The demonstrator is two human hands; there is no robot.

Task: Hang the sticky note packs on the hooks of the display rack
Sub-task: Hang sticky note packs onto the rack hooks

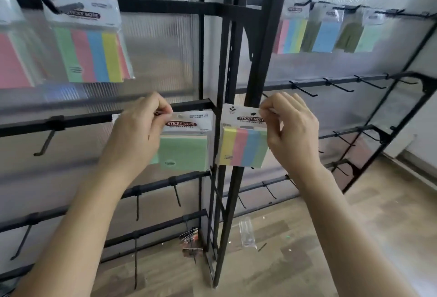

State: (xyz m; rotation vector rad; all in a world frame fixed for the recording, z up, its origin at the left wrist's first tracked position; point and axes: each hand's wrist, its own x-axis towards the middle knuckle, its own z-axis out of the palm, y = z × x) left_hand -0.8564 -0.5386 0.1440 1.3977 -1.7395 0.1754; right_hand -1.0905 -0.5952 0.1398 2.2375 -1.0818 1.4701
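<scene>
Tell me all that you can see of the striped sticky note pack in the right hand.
The striped pack is a block of notes in clear film, with vertical bands of yellow, pink, blue and green. Its white header card reads STICKY NOTE and has an oval hole. It hangs nearly upright in front of the black rack post, on no hook. The right hand pinches its upper right corner.

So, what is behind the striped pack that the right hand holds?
Behind the striped pack, which the right hand pinches, stands the black upright post. The pack covers that stretch of it.
</scene>
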